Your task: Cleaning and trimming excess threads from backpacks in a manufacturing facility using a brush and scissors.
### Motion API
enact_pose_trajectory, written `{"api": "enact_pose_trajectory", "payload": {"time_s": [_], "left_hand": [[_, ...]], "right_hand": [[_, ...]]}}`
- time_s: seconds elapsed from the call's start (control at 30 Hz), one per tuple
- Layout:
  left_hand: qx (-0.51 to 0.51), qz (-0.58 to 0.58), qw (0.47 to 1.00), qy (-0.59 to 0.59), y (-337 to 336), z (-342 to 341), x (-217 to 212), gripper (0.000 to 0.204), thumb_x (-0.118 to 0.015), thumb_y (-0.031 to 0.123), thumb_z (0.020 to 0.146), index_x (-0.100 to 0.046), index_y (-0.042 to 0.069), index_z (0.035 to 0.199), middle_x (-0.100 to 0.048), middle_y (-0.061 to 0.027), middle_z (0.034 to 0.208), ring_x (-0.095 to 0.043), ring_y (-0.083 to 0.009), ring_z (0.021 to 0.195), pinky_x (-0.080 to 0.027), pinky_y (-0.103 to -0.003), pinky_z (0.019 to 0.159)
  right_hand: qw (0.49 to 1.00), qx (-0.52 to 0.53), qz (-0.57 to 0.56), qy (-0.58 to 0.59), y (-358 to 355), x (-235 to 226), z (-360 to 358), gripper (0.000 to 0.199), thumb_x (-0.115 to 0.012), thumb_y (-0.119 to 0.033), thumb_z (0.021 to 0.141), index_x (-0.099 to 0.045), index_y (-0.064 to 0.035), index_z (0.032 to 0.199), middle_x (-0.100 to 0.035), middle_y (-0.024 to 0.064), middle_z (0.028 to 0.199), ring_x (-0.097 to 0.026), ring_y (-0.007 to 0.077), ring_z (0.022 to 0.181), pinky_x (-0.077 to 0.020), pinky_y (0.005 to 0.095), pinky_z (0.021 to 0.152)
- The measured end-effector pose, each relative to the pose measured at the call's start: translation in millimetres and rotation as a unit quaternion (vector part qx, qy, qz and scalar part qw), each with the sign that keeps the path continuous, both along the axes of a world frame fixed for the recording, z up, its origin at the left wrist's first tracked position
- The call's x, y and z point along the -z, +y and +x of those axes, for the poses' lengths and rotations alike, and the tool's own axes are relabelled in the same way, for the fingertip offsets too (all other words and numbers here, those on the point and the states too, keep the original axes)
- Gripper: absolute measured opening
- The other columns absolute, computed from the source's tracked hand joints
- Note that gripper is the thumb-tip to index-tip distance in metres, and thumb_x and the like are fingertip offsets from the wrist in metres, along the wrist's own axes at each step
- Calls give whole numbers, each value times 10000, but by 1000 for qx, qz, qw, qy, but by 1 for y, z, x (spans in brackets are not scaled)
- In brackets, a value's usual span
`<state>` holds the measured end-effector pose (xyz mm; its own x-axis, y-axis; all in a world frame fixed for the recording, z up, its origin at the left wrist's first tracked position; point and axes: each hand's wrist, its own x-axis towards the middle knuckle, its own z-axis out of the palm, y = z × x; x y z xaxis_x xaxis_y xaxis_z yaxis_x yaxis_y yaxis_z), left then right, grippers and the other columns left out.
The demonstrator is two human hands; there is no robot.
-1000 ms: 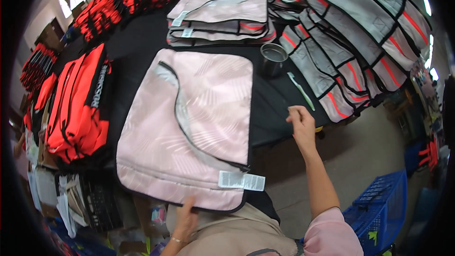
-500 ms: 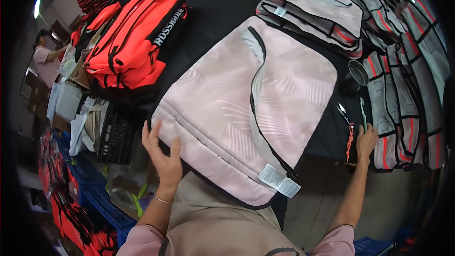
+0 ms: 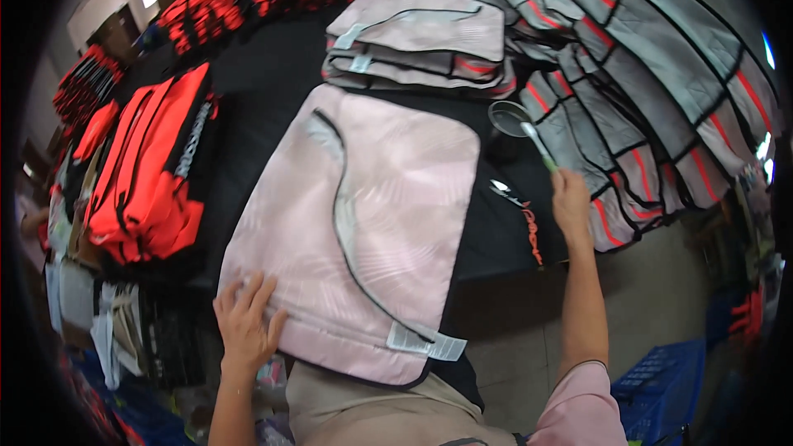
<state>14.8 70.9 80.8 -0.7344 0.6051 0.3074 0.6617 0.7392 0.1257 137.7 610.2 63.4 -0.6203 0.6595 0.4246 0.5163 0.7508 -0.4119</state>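
A pale pink patterned fabric bag panel (image 3: 405,165) lies in front of me, with a long curved dark zipper (image 3: 337,198) across it and a white label (image 3: 425,342) at its lower end. My left hand (image 3: 246,322) rests on the panel's lower left edge, fingers spread. Out to the right, my right hand (image 3: 570,206) is closed round the green handle of a toothbrush (image 3: 538,145). The brush's white head points to the rim of a round cup (image 3: 507,118); whether it touches is unclear. Thread snips (image 3: 505,192) with a braided orange cord (image 3: 533,235) lie left of this hand.
Pink-grey bag pieces (image 3: 413,33) are stacked beyond the panel. Grey panels with red strips (image 3: 636,91) cover the right side. An orange-red bag (image 3: 149,173) stands at left on the black table (image 3: 264,74). A blue crate (image 3: 661,384) is at lower right.
My right hand has picked up the toothbrush and moved its head forward to the cup. My left hand stays on the panel's edge. The whole view has swung to the right.
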Motion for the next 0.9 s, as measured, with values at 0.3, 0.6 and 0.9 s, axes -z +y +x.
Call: {"api": "enact_pose_trajectory", "payload": {"time_s": [0.3, 0.6, 0.9], "left_hand": [[78, 30, 997, -1, -7, 19, -11, 144, -670, 229, 803, -689, 91, 836, -679, -57, 797, -575, -233, 736, -353, -448, 902], [108, 151, 982, -27, 28, -32, -51, 132, -606, 117, 893, -702, 28, 876, -675, -121, 795, -616, -301, 739, -444, -395, 714], [262, 78, 959, 69, 148, -133, -16, 242, -550, 190, 936, -657, 110, 1137, -636, -104, 1178, -555, -275, 1132, -375, -468, 1033]], "right_hand": [[981, 27, 135, -137, -1, -77, -71, 199, -555, -186, 895, -701, -51, 882, -689, 202, 846, -678, 394, 816, -526, 498, 705], [977, 16, 145, -154, 0, -91, -81, 193, -536, -141, 872, -701, -46, 839, -696, 228, 850, -687, 420, 822, -543, 508, 721], [983, 62, 51, -167, -3, -65, -61, 245, -524, -263, 952, -673, -74, 1001, -682, 242, 907, -653, 430, 915, -514, 539, 771]]}}
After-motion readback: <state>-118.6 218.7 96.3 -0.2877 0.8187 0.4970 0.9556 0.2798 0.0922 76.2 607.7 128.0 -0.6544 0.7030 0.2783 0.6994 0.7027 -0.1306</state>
